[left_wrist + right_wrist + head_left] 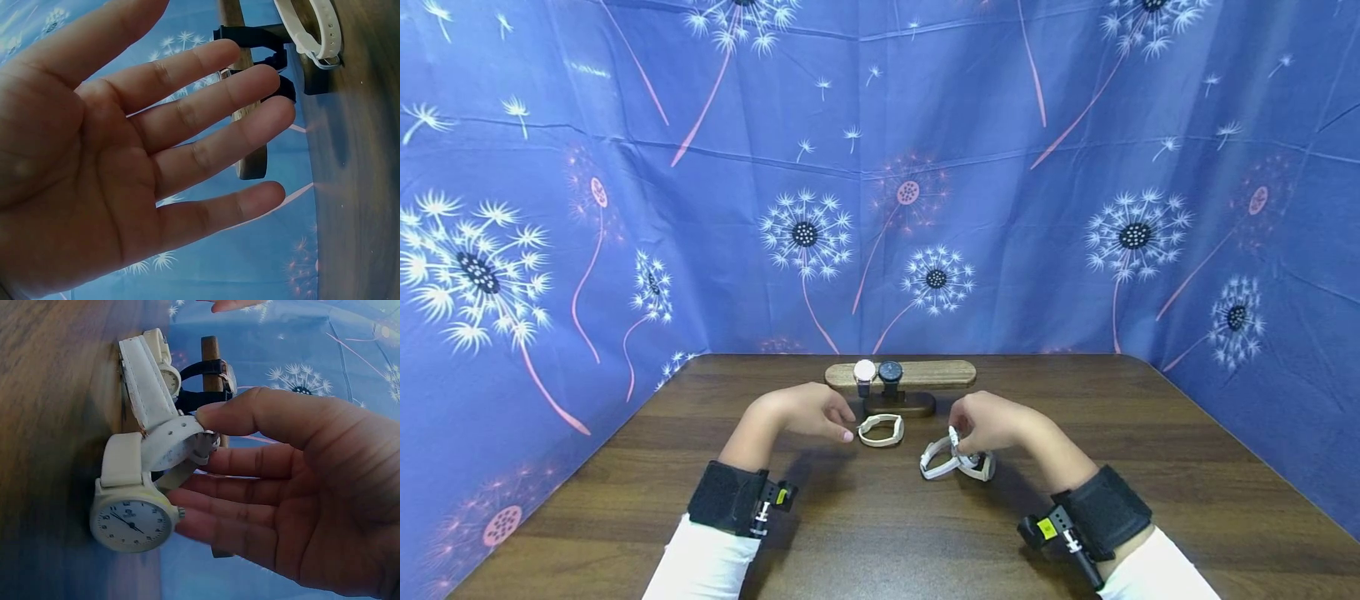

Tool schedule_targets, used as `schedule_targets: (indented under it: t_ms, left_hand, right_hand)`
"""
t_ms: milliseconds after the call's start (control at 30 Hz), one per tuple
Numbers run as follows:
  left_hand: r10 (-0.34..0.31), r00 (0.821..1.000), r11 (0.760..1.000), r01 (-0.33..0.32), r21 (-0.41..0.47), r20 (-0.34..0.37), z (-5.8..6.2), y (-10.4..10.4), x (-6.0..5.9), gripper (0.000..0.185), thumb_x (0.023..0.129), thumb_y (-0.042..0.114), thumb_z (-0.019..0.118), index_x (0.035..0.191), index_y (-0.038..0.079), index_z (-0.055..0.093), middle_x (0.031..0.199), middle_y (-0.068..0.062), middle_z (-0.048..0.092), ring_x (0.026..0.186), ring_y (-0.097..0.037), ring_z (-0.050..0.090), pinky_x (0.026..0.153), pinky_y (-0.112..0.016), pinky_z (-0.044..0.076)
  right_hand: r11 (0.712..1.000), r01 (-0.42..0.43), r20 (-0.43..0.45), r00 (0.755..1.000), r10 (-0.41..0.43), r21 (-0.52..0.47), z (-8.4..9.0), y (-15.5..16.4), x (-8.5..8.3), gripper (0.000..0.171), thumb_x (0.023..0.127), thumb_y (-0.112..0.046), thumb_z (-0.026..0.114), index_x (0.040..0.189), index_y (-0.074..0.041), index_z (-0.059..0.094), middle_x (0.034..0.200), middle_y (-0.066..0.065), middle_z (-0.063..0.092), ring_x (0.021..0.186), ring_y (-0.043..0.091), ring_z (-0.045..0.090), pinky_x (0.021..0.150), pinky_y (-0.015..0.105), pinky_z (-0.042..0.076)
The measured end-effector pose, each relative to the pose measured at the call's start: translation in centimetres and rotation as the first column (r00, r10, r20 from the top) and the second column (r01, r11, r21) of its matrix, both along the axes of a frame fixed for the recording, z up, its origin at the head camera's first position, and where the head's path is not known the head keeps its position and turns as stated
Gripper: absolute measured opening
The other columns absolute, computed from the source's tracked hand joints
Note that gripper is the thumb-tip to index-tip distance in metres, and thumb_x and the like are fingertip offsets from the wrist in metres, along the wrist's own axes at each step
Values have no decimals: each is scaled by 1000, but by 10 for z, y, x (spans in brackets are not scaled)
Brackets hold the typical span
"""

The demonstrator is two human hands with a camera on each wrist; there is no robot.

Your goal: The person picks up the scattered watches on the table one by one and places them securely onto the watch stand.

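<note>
Wrist straps and white sleeves sit closest, at the near edge of the brown table (1150,433). Beyond them the right hand (992,425) pinches the strap of a white watch (958,462) between thumb and forefinger, its face resting on the wood. The left hand (808,412) is released, fingers straight, hovering just left of a second white watch (881,430) that lies flat and untouched.

On the wooden stand (917,375) at the far side two watches hang — a pale-faced watch (864,372) and a dark watch (891,372) — both left of the middle. By my reading, two are mounted and two are left; the bar's right half looks free.

Room is good: bare wood to both sides, with the blue curtain (625,208) walling in the left, far and right edges.
</note>
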State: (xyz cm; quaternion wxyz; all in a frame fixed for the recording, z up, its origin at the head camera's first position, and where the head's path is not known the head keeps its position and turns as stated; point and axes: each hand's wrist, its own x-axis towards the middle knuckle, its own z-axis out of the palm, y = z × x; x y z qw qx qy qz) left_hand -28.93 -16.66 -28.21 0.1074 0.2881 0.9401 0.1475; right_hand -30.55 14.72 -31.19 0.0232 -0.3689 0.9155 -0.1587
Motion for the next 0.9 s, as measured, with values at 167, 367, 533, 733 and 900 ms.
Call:
schedule_targets:
  t_ms: [167,367,533,733,900]
  left_hand:
    - [7,1000,1000,-7,-5,10,2,0,0,38,89,31,71,117,6,68,100,-2,73,94,-15,67,88,-35,52]
    - [-4,1000,1000,3,19,17,3,0,1,37,88,30,72,115,5,68,100,-3,73,94,-15,67,87,-34,52]
    - [-10,999,1000,9,30,34,3,0,2,38,89,29,71,117,4,67,101,-3,73,94,-15,67,88,-35,52]
    - [-13,998,999,11,51,54,4,1,2,37,90,28,70,119,4,67,101,-2,72,94,-14,67,88,-35,52]
    - [-24,998,998,21,61,51,4,1,2,37,90,27,71,118,4,67,100,-1,72,93,-13,67,86,-35,52]
  right_hand:
    - [1000,11,4,1000,-11,-11,5,4,1,11,75,-11,75,78,-10,65,73,-7,60,67,6,54,62,26,48]
    - [999,-11,-32,999,10,-37,11,9,0,13,72,-11,75,73,-13,63,68,-9,58,63,5,53,58,24,47]
    - [996,-32,-46,999,28,-86,11,10,0,12,70,-9,74,72,-13,63,67,-11,60,62,3,55,58,22,48]
    - [991,-45,-35,999,41,-126,12,10,-2,11,73,-9,73,73,-13,64,69,-11,63,66,1,59,62,22,50]
    - [988,-47,-35,998,43,-144,14,11,-3,11,77,-10,74,75,-13,64,71,-10,65,67,2,61,63,23,51]
